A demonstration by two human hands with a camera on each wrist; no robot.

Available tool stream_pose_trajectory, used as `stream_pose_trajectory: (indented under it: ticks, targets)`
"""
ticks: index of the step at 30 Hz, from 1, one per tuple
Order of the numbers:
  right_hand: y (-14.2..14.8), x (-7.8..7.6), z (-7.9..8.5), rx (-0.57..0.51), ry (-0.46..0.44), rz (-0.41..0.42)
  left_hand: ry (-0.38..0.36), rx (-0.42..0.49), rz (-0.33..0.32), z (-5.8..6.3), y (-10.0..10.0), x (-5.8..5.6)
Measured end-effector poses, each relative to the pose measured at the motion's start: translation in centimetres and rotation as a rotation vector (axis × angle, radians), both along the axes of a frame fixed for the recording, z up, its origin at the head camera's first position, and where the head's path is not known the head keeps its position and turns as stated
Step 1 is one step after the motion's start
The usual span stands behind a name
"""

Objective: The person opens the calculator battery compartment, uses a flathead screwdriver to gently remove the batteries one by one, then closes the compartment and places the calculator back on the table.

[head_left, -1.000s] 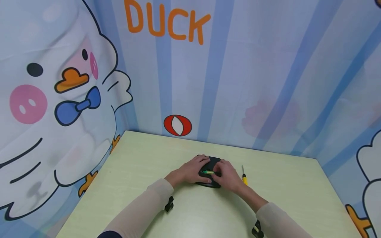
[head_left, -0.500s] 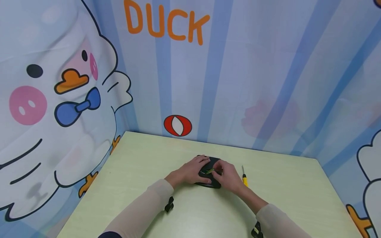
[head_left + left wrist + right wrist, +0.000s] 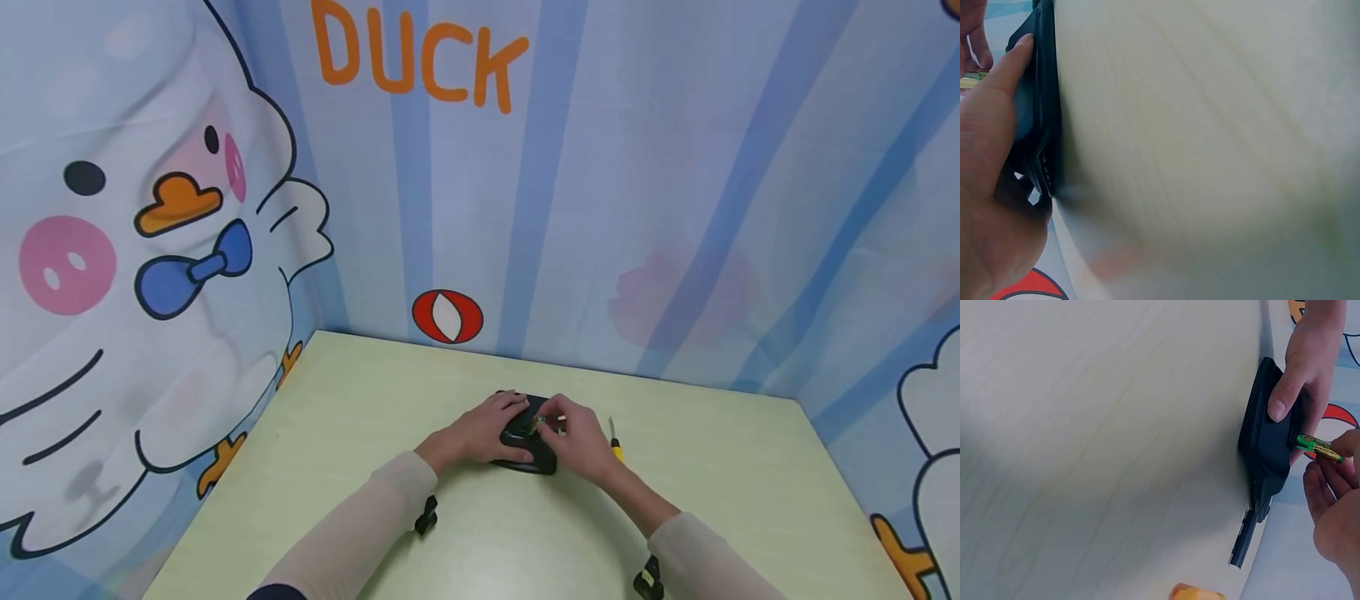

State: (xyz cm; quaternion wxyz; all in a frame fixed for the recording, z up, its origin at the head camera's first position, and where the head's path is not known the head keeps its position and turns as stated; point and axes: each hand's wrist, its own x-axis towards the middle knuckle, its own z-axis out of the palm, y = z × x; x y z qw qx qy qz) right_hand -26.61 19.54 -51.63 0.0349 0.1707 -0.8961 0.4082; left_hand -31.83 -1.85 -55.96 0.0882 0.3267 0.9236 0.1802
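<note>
A black plastic device lies on the table, its kind unclear. My left hand holds it from the left, thumb on the near side and fingers over the far side. In the right wrist view the left thumb presses on the device's black body. My right hand pinches a small green and gold battery between thumb and fingers. The battery stands tilted up, with its lower end at the device's upper face. Part of the battery is hidden by the fingers in the head view.
A screwdriver with a yellow and black handle lies right of the right hand. A thin black strip-like piece is beside the device in the right wrist view. Behind the table hangs a duck-printed cloth.
The battery has gone from lying nearly flat over the device to tilted upward in my right fingers. My right hand has shifted slightly up; the left hand stays in place.
</note>
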Motion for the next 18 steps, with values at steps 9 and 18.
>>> stream_pose_trajectory:
  ticks: [9,18]
  targets:
    - [0.12,0.18,0.43,-0.004,0.013,-0.031,0.004,-0.001,-0.012,0.10,-0.03,0.13]
    - [0.30,0.40,0.35,0.013,0.040,-0.056,0.011,-0.002,-0.010,0.26,-0.09,0.36]
